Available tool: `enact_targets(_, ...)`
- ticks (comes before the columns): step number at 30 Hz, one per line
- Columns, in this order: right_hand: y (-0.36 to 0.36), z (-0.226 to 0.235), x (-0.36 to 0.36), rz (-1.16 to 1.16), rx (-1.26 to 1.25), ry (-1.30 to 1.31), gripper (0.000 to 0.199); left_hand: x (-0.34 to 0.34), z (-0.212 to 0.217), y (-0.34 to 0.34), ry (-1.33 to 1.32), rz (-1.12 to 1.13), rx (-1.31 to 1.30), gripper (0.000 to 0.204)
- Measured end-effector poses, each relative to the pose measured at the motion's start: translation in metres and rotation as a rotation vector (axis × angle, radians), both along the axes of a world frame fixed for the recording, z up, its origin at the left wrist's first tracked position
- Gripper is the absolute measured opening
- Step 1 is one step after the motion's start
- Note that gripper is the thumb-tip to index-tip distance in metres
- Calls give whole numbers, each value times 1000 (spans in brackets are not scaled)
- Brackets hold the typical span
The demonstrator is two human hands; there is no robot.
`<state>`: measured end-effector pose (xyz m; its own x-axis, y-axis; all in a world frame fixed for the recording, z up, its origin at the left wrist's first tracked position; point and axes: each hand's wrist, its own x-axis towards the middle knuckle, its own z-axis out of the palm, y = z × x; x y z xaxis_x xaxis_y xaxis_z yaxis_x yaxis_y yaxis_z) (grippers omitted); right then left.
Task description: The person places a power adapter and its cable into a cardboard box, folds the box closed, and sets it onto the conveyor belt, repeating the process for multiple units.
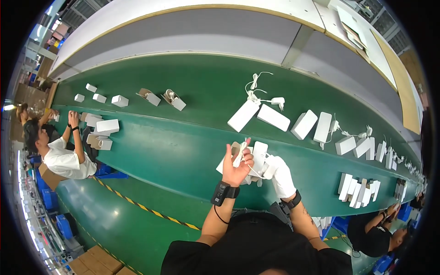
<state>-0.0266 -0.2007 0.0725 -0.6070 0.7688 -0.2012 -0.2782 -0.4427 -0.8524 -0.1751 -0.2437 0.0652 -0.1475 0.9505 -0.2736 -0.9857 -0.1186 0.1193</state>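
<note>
My left hand (235, 171) is bare, palm up, with its fingers curled around a bundled white cable (239, 155). From there a loose strand crosses to my right hand (281, 178), which wears a white glove. The right fingers are closed at that strand's far end, on what looks like a white power adapter; white on white, its outline is hard to make out. Under and behind both hands stand white boxes (260, 149), partly hidden by them. An open brown flap shows beside the left fingers.
On the dark green far strip lie closed white boxes (243, 115), a plug adapter with cable (277, 101) and open boxes (174, 100). More boxes (358, 190) cluster at right. One co-worker (64, 153) sits left, another (376, 233) right. A shelf (183, 32) runs along the back.
</note>
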Motion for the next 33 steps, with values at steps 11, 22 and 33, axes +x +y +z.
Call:
enact_targets(11,-19,-18,4,-82,109,-410,33,26,-15,-26,1734,206,-261,54)
enact_targets(22,-6,-15,37,-15,86,-463,42,-49,-86,-33,2416,-513,-949,67)
enact_targets(33,30,16,17,426,698,-736,37,-58,-14,-35,2696,-151,-122,53)
